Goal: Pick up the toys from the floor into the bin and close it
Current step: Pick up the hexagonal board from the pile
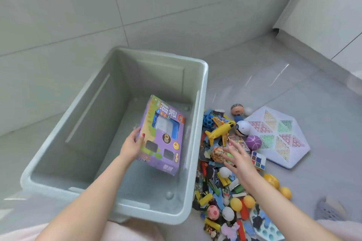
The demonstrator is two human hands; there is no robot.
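The fingers [139, 136] of the left hand [131, 146] are being kept curled round the near left edge of a purple toy box [163, 137], which is being held tilted inside the grey-green bin [202, 103], above its bare floor and toward its right wall; the box's long axis is lying from the near right to the far left. The fingers [231, 151] of the right hand [238, 159] are being spread wide and straight over the toy pile [225, 182], nothing being held, their tips being brought just over a mottled orange ball [217, 153]. That ball is lying directly under and slightly left of these fingers, so the right hand is judged the nearer for the coming pick. A yellow toy plane [220, 130] is lying just beyond, nose to the far right. The pile is being left on the floor just right of the bin, with a white lattice lid [278, 135] further right. No bin cover is being shown
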